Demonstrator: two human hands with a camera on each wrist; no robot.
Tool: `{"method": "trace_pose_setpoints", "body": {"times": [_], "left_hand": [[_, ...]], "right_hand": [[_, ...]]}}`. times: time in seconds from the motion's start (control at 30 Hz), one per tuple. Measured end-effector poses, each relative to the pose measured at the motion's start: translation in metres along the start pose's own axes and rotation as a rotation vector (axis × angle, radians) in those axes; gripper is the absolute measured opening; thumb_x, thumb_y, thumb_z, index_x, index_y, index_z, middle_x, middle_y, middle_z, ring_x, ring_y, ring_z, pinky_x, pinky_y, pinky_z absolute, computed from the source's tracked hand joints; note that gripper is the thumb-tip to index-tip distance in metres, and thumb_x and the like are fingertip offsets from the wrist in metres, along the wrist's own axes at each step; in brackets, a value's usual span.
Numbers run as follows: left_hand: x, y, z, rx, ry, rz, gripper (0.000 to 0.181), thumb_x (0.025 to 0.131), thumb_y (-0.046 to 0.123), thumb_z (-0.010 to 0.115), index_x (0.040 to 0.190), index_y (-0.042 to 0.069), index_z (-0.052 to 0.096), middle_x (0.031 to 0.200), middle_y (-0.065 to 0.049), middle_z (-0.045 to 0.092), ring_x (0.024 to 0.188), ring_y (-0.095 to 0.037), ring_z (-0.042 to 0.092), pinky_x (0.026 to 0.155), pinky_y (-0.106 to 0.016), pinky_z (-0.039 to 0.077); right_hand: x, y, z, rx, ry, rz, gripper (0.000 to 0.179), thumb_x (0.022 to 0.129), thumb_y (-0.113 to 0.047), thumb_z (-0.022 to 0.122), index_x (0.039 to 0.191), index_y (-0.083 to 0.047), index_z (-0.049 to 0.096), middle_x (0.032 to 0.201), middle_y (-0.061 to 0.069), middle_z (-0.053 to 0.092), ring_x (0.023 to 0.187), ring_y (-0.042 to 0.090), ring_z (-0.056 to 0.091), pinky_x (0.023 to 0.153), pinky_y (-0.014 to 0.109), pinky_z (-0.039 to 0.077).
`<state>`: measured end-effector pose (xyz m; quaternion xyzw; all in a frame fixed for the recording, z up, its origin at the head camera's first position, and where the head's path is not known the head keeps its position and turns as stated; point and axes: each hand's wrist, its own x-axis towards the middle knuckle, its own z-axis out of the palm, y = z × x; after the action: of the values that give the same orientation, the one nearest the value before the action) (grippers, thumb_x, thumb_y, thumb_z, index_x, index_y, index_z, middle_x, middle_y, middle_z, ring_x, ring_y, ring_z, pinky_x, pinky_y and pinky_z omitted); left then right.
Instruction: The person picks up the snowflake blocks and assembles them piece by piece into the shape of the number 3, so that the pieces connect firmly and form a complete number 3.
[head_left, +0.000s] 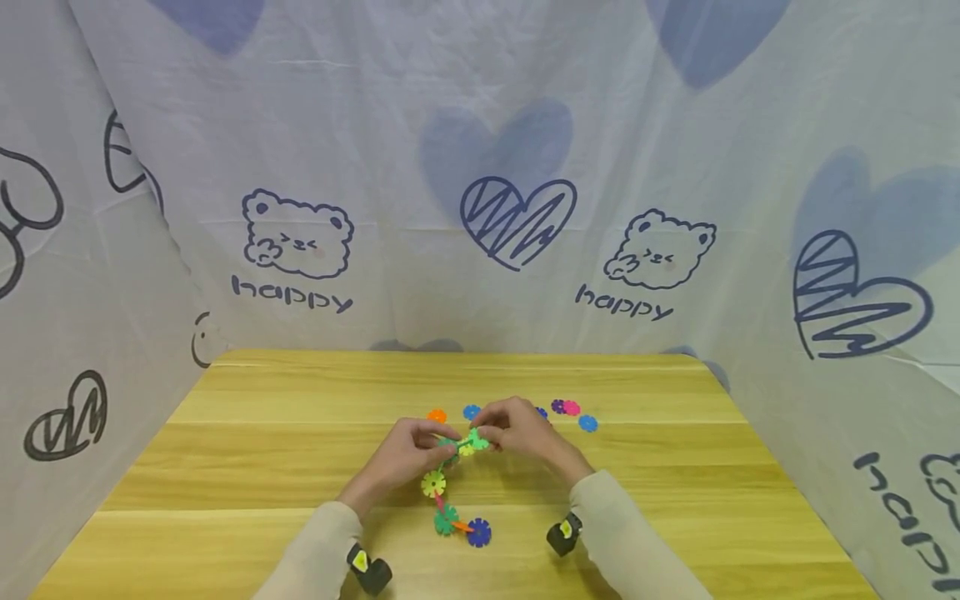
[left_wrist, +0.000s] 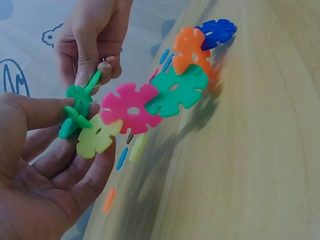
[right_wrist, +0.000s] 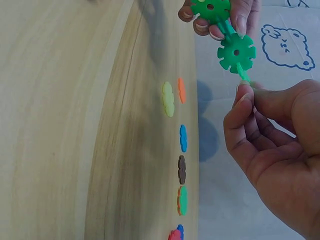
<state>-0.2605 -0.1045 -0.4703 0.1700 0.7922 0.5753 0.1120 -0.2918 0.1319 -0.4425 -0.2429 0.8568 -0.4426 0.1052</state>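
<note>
The chain of notched, flower-shaped plastic discs has its upper end pinched by the left hand's thumb and fingers, apparently to steady it, while the right hand clamps a bright green plastic disc there between thumb and forefinger, presumably for alignment. The chain counts one dark blue disc, one orange disc, one pink disc and one yellow disc; its overlapping green discs defy sure counting. Beyond the chain, at least six loose plastic discs lie on the wood-grain table.
</note>
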Motion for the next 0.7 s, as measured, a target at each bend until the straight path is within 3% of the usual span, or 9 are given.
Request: {"method": "trace_pose_setpoints", "body": {"times": [0.2,0.4,0.7], "left_hand": [[-0.0008,0.0013,-0.0001,-0.003,0.002,0.005,0.027,0.098,0.019,0.072,0.119,0.003,0.074,0.094,-0.023,0.078,0.078,-0.019,0.071,0.069,-0.028,0.055],[-0.0024,0.0038,0.0015,-0.012,0.013,0.011,0.026,0.096,0.014,0.073,0.117,0.000,0.075,0.093,-0.023,0.078,0.080,-0.026,0.074,0.069,-0.030,0.057],[-0.0007,0.0053,0.0046,-0.023,0.045,-0.009,0.024,0.094,0.011,0.074,0.114,-0.001,0.076,0.091,-0.020,0.079,0.085,-0.035,0.077,0.072,-0.032,0.060]], "right_hand": [[-0.0010,-0.0017,-0.0009,-0.025,-0.011,-0.006,0.015,0.100,-0.003,0.064,0.109,-0.001,0.076,0.087,0.008,0.075,0.071,0.023,0.069,0.067,0.038,0.061],[-0.0033,-0.0026,-0.0015,-0.034,-0.022,-0.008,0.014,0.100,-0.003,0.065,0.108,-0.001,0.076,0.087,0.008,0.076,0.070,0.023,0.070,0.063,0.025,0.058],[-0.0044,-0.0007,0.0001,-0.056,0.003,-0.065,0.014,0.099,-0.003,0.066,0.108,0.000,0.077,0.087,0.011,0.077,0.066,0.020,0.069,0.060,0.022,0.056]]}}
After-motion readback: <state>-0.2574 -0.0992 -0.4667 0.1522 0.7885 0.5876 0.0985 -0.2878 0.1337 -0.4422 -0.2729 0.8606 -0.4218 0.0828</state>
